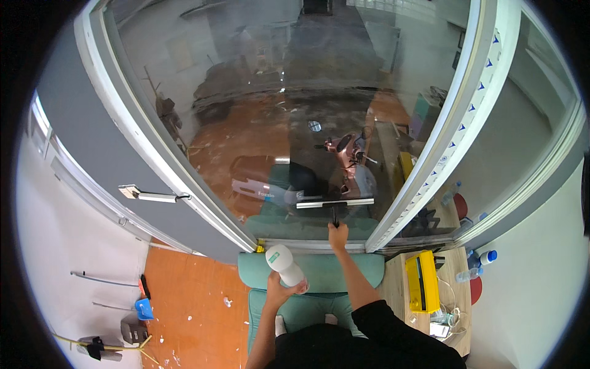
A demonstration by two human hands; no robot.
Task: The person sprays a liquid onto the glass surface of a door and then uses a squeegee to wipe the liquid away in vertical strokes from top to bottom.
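My right hand (pixel 338 236) is closed around the black handle of a window squeegee (pixel 335 203). The squeegee's long blade lies level, at or close to the lower part of a large glass pane (pixel 286 138). In my left hand (pixel 279 292) is a white spray bottle or similar container (pixel 286 267), tilted, with a green label; its lower end looks clear and reddish. The bottle is above a green padded seat (pixel 313 276), on which my white-socked feet rest. Through or in the glass show a pink scooter (pixel 348 161) and reflections; I cannot tell all of them apart.
At the right, a wooden table (pixel 396 276) bears a yellow box-like device (pixel 422 282), cables and a phone. Plastic bottles (pixel 469 275) stand near the wall. A white metal frame (pixel 442 161) edges the pane. Left, a dustpan (pixel 144 309) rests by the orange floor (pixel 193 300), strewn with scraps.
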